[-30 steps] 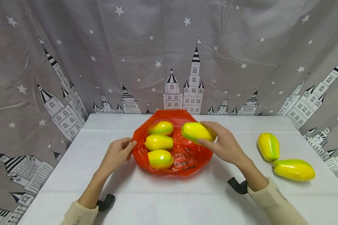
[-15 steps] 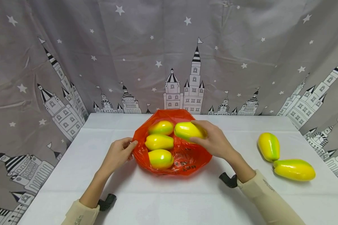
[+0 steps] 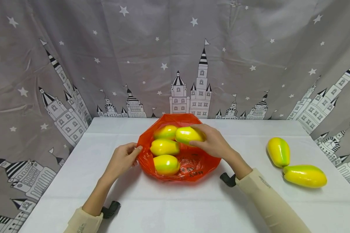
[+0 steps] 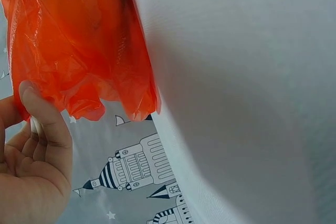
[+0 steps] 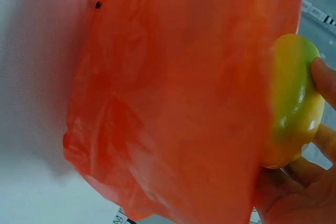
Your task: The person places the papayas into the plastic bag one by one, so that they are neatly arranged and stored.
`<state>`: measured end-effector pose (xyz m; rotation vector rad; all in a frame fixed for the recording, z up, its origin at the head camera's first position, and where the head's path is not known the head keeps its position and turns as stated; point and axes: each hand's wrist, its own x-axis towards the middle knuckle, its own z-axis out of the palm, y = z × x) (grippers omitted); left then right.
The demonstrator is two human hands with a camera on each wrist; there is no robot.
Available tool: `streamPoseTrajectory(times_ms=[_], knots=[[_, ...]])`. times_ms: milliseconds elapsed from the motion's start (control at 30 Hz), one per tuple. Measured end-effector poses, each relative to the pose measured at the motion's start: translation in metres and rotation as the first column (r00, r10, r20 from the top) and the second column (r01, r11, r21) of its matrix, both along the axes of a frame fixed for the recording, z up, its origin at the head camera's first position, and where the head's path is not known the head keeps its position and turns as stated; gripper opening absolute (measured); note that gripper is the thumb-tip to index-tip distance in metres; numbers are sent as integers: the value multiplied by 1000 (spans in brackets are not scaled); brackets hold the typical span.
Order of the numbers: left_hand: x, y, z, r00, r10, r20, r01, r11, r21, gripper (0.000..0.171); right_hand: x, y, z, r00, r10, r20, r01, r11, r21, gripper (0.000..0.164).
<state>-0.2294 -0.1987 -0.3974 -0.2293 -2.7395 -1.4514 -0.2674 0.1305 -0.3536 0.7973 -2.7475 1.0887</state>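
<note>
Between the fingers of the right hand (image 3: 211, 141), a yellow-green fruit (image 3: 187, 135) is gripped over the red bag (image 3: 180, 119) holding three others (image 3: 164, 147), while the left hand (image 3: 122, 160) pinches its rim (image 3: 142, 139), which could fold in and snag the fruit if that pinch slackened.

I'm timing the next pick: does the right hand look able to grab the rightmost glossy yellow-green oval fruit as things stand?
Probably not yet: the right hand holds a similar fruit at the mouth of the red plastic bag. Otherwise, nothing visible blocks the rightmost fruit.
</note>
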Motion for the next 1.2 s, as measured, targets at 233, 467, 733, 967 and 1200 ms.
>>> streamPoseTrajectory(times_ms=[233, 467, 733, 967, 1200], knots=[[0, -2, -1, 1000, 3, -1, -3, 1000, 2, 27, -12, -3, -7, 999, -15, 35, 15, 1000, 23, 56], [2, -3, 0, 1000, 1, 9, -1, 1000, 7, 26, -23, -3, -13, 994, -32, 104, 26, 998, 51, 55], [1, -5, 0, 1000, -12, -11, 12, 1000, 3, 25, -30, -2, -20, 987, -58, 153, 48, 997, 68, 54], [1, -5, 0, 1000, -16, -13, 16, 1000, 14, 25, -32, -4, -28, 986, -75, 148, 63, 994, 84, 55], [0, -5, 1, 1000, -14, -9, 14, 1000, 14, 26, -34, -6, -33, 987, -71, 141, 64, 997, 51, 55]])
